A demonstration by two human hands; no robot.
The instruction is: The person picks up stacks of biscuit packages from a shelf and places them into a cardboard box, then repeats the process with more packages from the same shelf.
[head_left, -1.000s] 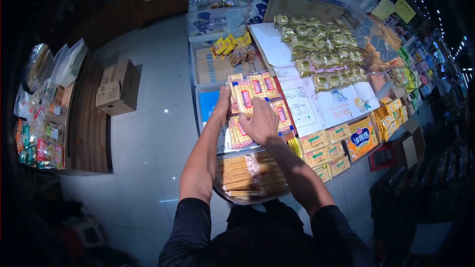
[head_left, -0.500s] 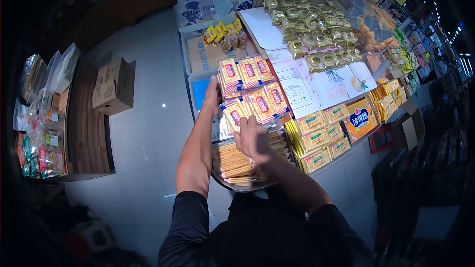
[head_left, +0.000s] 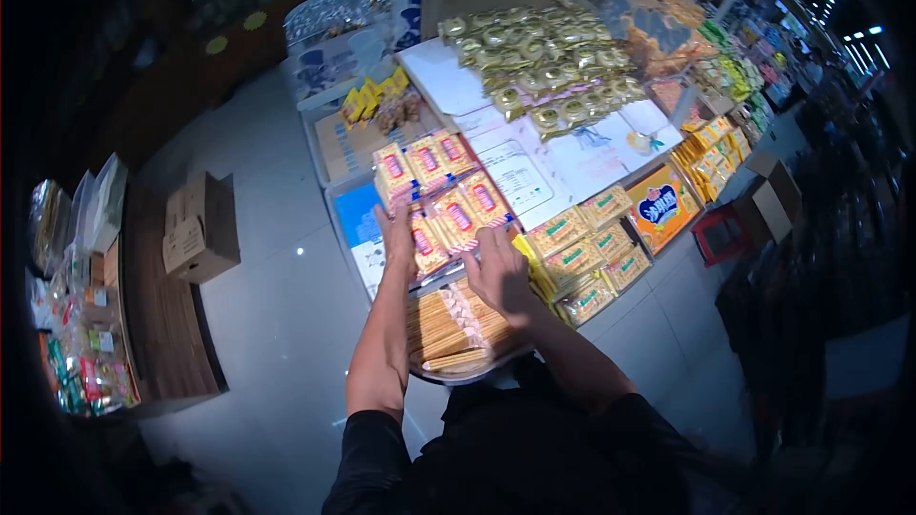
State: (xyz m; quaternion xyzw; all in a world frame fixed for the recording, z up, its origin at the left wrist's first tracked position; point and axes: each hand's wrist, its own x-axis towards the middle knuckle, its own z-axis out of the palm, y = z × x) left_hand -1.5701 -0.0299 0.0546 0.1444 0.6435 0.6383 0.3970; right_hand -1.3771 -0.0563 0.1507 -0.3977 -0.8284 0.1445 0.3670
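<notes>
Two rows of cracker packs (head_left: 458, 216) with red and blue labels lie on the display in front of me. My left hand (head_left: 397, 240) rests along the left side of the near row, its fingers apart against the packs. At the near right corner of that row is my right hand (head_left: 496, 272), its fingers bent down onto the pack edge; whether they pinch it is hidden. Just below both hands sits a round-edged container of long biscuit sticks (head_left: 441, 329).
Yellow biscuit packs (head_left: 572, 262) and an orange box (head_left: 660, 208) line the right edge. Behind lie green-gold wrapped cakes (head_left: 544, 57) on white boxes, with small yellow packets (head_left: 374, 98) at the left. A cardboard box (head_left: 200, 234) stands on the floor.
The view has shifted, so the display sits further left. My left hand has moved from the far row's side down to the near row. My right hand stays by the near row's corner.
</notes>
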